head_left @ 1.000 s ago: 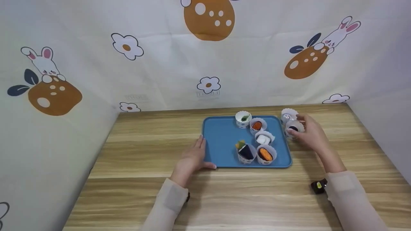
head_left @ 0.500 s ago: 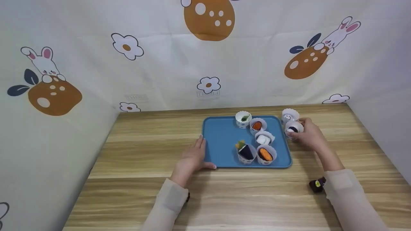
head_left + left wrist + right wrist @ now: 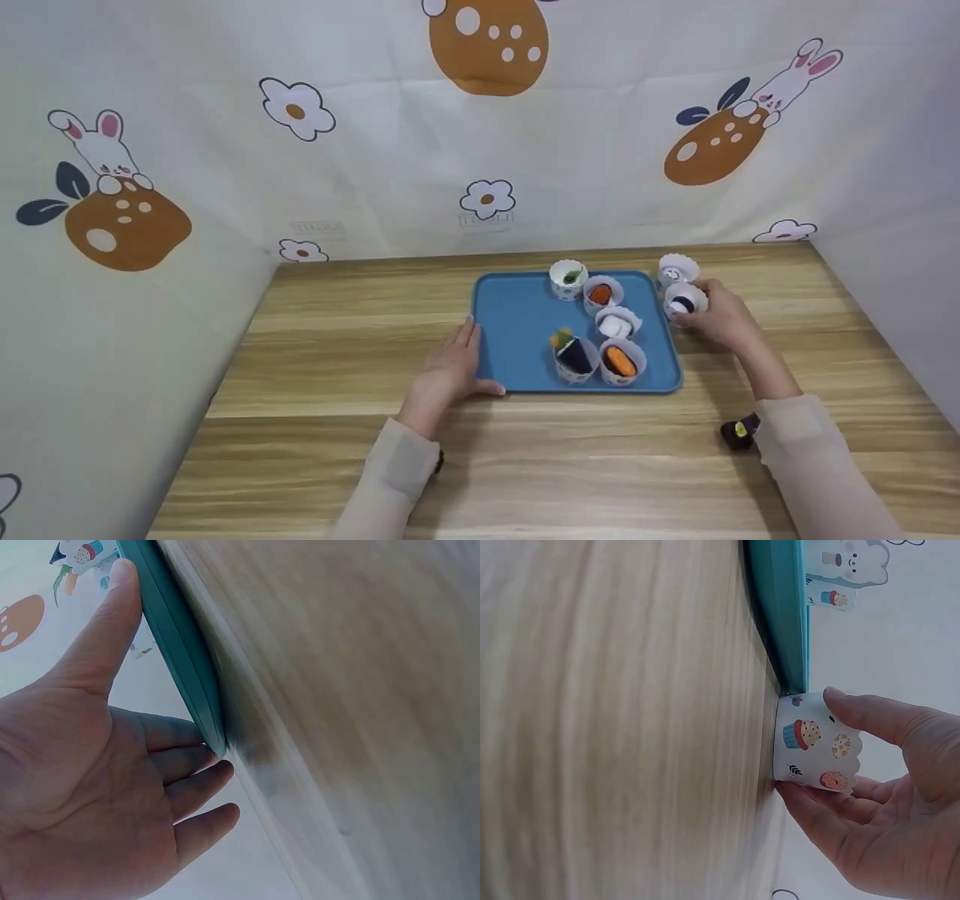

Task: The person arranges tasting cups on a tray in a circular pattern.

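Observation:
My left hand [image 3: 452,369] rests against the left side and front corner of a blue tray [image 3: 517,322]. Its fingers lie straight, with the thumb along the front edge, and the left wrist view shows the open palm beside the tray rim [image 3: 180,652]. Beyond the tray's right side, my right hand [image 3: 724,319] holds a patterned paper cupcake cup [image 3: 817,742] between thumb and fingers. That cup stands on the table, close to the tray edge, with a white and black piece [image 3: 682,304] inside. Just behind it is another paper cup [image 3: 677,270] with white contents.
Several paper cups with sushi-like pieces stand on the tray's right half, including one with an orange piece [image 3: 620,361] and one with a dark triangle [image 3: 575,356]. A small dark piece [image 3: 739,433] lies on the table [image 3: 337,450] beside the right sleeve. Printed cloth hangs behind.
The right hand and its cup have shifted slightly left, and the fingers have come away from the rear cup. The left hand and the tray stay in place.

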A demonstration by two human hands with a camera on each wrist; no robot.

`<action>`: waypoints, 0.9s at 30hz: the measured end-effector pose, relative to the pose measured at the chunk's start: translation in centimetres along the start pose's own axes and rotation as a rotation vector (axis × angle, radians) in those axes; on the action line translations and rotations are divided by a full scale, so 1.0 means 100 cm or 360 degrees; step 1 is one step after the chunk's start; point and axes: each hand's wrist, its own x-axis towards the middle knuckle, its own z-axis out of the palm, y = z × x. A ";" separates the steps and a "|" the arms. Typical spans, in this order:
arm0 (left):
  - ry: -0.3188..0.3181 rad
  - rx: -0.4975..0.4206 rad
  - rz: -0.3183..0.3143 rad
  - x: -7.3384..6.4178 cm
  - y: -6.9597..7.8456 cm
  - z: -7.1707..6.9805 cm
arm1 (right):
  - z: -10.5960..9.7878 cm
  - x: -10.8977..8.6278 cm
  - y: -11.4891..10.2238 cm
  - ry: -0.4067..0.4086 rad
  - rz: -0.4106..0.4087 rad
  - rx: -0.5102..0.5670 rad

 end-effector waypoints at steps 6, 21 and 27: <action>0.0002 0.0065 0.0008 0.002 0.000 0.001 | 0.001 0.000 0.001 0.0047 -0.0027 -0.0036; -0.0004 0.0019 0.0008 0.001 0.000 -0.001 | 0.001 0.000 0.002 0.0067 -0.0022 -0.0050; -0.0005 -0.0008 0.0011 0.001 0.001 -0.001 | -0.001 -0.002 0.000 0.0082 -0.0041 -0.0069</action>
